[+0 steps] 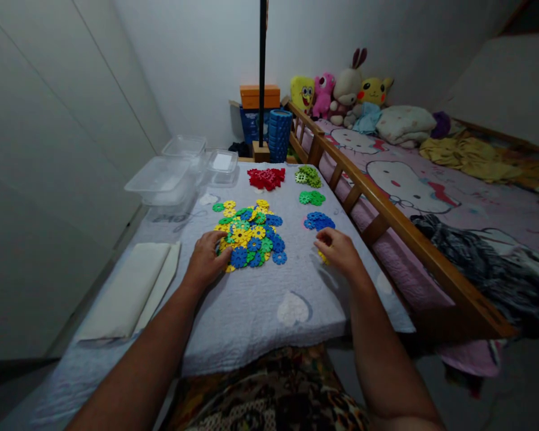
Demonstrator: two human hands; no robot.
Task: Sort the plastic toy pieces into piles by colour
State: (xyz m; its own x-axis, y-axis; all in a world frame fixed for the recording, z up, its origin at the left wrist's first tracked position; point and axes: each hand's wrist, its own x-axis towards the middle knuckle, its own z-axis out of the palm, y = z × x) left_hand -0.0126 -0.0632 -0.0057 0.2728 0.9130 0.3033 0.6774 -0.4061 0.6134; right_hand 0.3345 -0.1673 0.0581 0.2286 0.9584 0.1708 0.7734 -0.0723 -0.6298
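Observation:
My left hand (208, 258) rests at the left edge of a mixed pile of flower-shaped plastic discs (251, 236) in yellow, blue and green. Its thumb and fingers are apart and touch the pile. On the right, my right hand (338, 248) hovers low over the cloth with bent fingers slightly apart and no disc visible between them. A yellow disc (323, 257) lies partly hidden beneath it. Just beyond are blue discs (320, 221), then green discs (312, 197) and light-green pieces (308, 176). Red pieces (266, 178) form a heap at the far middle.
Clear plastic containers (159, 179) stand at the back left, with a smaller lidded one (223, 161) beside them. A folded cream cloth (126, 290) lies at left. A wooden bed rail (372, 188) runs along the right side. A black pole (262, 78) rises behind the table.

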